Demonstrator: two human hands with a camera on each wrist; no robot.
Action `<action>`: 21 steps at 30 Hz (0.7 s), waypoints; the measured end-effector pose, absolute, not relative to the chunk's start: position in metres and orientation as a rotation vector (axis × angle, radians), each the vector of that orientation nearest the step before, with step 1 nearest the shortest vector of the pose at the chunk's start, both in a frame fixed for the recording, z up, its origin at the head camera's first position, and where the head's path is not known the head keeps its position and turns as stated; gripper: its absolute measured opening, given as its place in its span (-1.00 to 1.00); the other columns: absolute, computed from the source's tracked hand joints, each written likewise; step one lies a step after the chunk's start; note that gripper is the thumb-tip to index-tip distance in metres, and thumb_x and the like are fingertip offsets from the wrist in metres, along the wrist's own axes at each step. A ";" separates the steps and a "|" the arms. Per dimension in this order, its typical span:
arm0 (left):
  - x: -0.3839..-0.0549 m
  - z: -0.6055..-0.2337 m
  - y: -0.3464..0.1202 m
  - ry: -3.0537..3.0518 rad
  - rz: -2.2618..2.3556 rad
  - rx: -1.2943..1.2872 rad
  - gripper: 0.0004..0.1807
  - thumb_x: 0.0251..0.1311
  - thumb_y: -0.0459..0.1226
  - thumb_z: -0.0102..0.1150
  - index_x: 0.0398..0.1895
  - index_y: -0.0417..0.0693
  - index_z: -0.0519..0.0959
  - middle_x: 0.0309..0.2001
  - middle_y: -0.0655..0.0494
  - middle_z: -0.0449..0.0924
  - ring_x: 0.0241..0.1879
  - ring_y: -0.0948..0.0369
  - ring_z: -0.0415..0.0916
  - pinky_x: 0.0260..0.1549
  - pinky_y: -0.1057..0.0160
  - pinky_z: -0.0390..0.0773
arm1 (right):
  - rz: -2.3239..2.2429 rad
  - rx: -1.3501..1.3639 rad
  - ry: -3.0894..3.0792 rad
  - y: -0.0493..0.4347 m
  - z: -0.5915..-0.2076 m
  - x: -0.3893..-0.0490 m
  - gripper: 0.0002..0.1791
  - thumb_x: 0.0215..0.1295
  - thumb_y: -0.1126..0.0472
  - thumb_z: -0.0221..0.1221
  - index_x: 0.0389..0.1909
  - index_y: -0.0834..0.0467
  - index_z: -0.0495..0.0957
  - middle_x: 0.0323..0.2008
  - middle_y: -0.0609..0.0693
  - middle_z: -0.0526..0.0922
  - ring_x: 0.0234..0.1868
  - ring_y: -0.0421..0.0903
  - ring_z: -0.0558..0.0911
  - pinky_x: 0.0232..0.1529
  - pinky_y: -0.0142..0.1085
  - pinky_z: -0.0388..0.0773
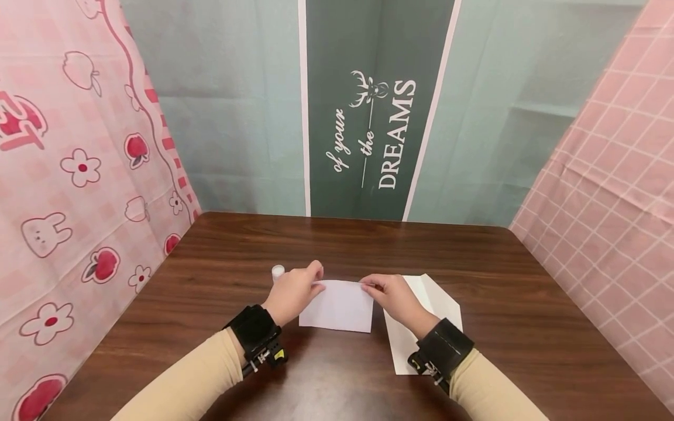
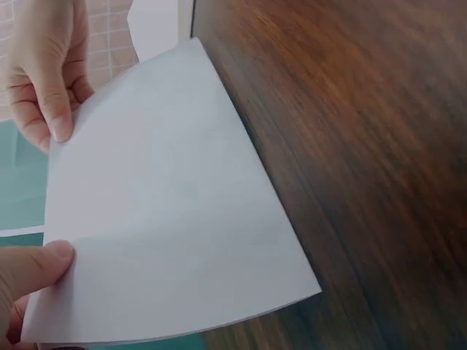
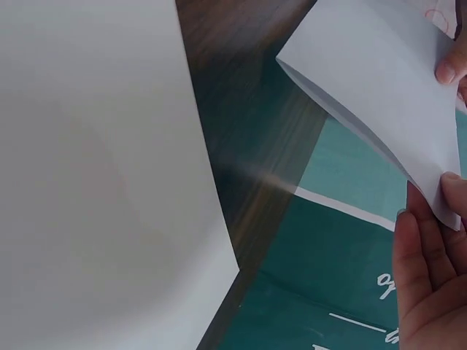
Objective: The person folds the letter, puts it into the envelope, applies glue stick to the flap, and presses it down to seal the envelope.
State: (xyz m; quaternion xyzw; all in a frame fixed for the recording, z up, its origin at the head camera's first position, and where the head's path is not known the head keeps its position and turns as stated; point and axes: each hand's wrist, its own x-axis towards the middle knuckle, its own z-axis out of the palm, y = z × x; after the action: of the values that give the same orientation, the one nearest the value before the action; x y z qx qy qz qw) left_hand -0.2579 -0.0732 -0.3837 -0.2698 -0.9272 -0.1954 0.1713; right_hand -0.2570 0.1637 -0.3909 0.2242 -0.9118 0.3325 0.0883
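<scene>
A folded sheet of white paper is held up between both hands, its lower edge close over the table. My left hand pinches the top left corner, thumb on the near face. At the top right corner my right hand pinches the same edge between thumb and fingers. The right wrist view shows the folded paper with its two layers slightly parted along one side. Under my right forearm lies a white envelope with its pointed flap spread out; the hand and wrist strap hide part of it.
A small white capped container stands just beyond my left hand. The brown wooden table reaches back to a green and teal curtain. Pink patterned cloths hang at the left and right sides.
</scene>
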 end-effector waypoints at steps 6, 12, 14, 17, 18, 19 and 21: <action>-0.256 -0.383 -0.084 -2.607 -0.595 -0.751 -0.82 0.11 -0.21 0.29 -0.27 -0.02 0.52 -0.43 0.13 0.66 -0.50 0.29 0.57 -0.56 0.34 0.45 | 0.996 0.596 -2.727 0.165 -0.393 -0.259 -0.87 0.15 0.28 0.27 -0.26 0.13 0.68 -0.37 -0.09 0.68 -0.43 -0.21 0.52 -0.41 -0.38 0.50; -0.254 -0.382 -0.093 -2.591 -0.623 -0.716 -0.88 0.08 -0.26 0.30 -0.40 -0.02 0.53 -0.53 0.21 0.60 -0.59 0.37 0.46 -0.56 0.35 0.44 | 1.002 0.576 -2.729 0.169 -0.396 -0.262 -0.85 0.14 0.30 0.27 -0.25 0.16 0.68 -0.36 -0.05 0.68 -0.42 -0.21 0.54 -0.39 -0.36 0.52; -0.254 -0.381 -0.094 -2.577 -0.602 -0.726 -0.89 0.09 -0.26 0.30 -0.42 0.00 0.53 -0.54 0.23 0.59 -0.60 0.38 0.44 -0.56 0.34 0.43 | 1.002 0.588 -2.718 0.169 -0.396 -0.262 -0.86 0.14 0.30 0.26 -0.25 0.16 0.67 -0.37 -0.05 0.68 -0.43 -0.21 0.53 -0.40 -0.37 0.51; -0.254 -0.380 -0.095 -2.532 -0.549 -0.748 -0.89 0.10 -0.26 0.29 -0.46 0.04 0.52 -0.57 0.27 0.57 -0.62 0.37 0.42 -0.55 0.30 0.41 | 0.977 0.629 -2.664 0.169 -0.395 -0.263 -0.87 0.15 0.31 0.26 -0.27 0.16 0.67 -0.37 -0.05 0.69 -0.42 -0.21 0.56 -0.40 -0.36 0.52; -0.254 -0.380 -0.096 -2.514 -0.532 -0.756 -0.87 0.09 -0.27 0.29 -0.47 0.06 0.51 -0.58 0.29 0.55 -0.62 0.37 0.41 -0.55 0.29 0.40 | 0.962 0.646 -2.644 0.168 -0.394 -0.263 -0.88 0.15 0.32 0.26 -0.28 0.16 0.67 -0.37 -0.05 0.69 -0.41 -0.20 0.58 -0.39 -0.34 0.53; -0.254 -0.380 -0.096 -2.497 -0.511 -0.767 -0.85 0.10 -0.28 0.29 -0.50 0.07 0.49 -0.59 0.31 0.53 -0.62 0.37 0.39 -0.54 0.28 0.39 | 0.931 0.671 -2.625 0.168 -0.394 -0.263 -0.88 0.15 0.32 0.26 -0.28 0.15 0.67 -0.36 -0.06 0.69 -0.38 -0.19 0.60 -0.36 -0.32 0.54; -0.253 -0.380 -0.097 -2.481 -0.480 -0.801 -0.79 0.09 -0.31 0.29 -0.54 0.09 0.43 -0.60 0.35 0.46 -0.62 0.37 0.34 -0.55 0.29 0.35 | 0.856 0.742 -2.593 0.169 -0.393 -0.262 -0.88 0.15 0.33 0.25 -0.28 0.15 0.67 -0.32 -0.06 0.69 -0.30 -0.16 0.64 -0.27 -0.26 0.56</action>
State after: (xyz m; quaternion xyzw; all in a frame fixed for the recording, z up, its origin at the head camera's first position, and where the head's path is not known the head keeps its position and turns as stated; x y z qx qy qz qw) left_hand -0.2534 -0.0975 -0.3801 -0.2930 -0.9079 -0.1757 0.2429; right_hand -0.2620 0.1685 -0.3932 0.2591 -0.9052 0.2990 0.1554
